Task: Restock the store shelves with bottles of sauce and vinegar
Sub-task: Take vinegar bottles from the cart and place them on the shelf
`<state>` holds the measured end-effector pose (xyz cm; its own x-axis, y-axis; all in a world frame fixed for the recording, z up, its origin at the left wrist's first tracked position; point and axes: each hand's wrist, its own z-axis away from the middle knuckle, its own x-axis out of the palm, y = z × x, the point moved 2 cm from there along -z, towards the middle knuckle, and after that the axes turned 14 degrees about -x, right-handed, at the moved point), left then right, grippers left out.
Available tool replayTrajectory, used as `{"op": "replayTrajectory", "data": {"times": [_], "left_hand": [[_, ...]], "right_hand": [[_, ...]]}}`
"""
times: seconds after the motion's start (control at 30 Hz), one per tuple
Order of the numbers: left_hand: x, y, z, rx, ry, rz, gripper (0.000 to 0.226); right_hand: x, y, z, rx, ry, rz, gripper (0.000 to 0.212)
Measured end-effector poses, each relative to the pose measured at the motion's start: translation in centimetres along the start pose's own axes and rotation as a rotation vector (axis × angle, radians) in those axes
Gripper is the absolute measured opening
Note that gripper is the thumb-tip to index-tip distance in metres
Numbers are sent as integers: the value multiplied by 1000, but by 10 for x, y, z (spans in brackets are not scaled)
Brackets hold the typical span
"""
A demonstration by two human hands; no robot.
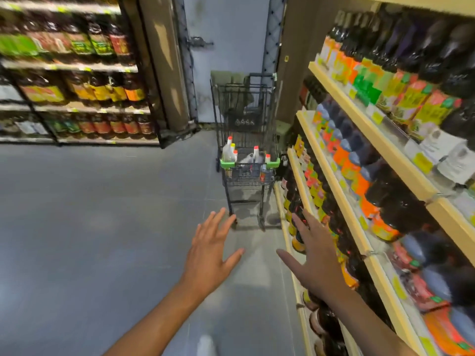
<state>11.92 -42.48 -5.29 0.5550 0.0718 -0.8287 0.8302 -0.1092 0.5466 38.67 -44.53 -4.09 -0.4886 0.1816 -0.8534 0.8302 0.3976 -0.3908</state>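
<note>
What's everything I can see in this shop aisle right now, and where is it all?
shopping cart: one, dark wire with green corners, ahead beside the right shelves
bottles in cart: several, pale with red or yellow caps, in its basket
right shelves: cream tiers, dark bottles with orange and green labels
left shelves: dark rack, rows of dark bottles
floor: grey
left hand: open, empty, over the floor
right hand: open, empty, by the right shelves

One shopping cart (246,140), holding five capped bottles (253,154). Two shelving units: left (77,68), right (359,155). Shelved bottles too blurred to count. Two hands: left (209,253), right (314,255).
</note>
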Motion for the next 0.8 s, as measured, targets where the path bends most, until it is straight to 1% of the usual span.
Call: {"op": "replayTrajectory", "data": {"times": [0.13, 0.23, 0.37, 0.47, 0.6, 0.8], "left_hand": [[7, -30, -70, -33, 21, -4, 76], [9, -54, -141, -53, 30, 4, 77], [4, -78, -241, -54, 22, -24, 78], [0, -89, -311, -32, -2, -53, 79], [4, -100, -393, -21, -33, -53, 76], [32, -117, -504, -12, -110, -62, 76]], "right_hand": [[32, 27, -80, -13, -18, -57, 90], [58, 50, -146, -42, -24, -46, 91], [82, 76, -235, -19, -30, -51, 91], [96, 98, -295, 10, -35, -42, 88], [114, 129, -360, 51, -33, -48, 89], [153, 190, -444, 113, -91, -49, 85]]}}
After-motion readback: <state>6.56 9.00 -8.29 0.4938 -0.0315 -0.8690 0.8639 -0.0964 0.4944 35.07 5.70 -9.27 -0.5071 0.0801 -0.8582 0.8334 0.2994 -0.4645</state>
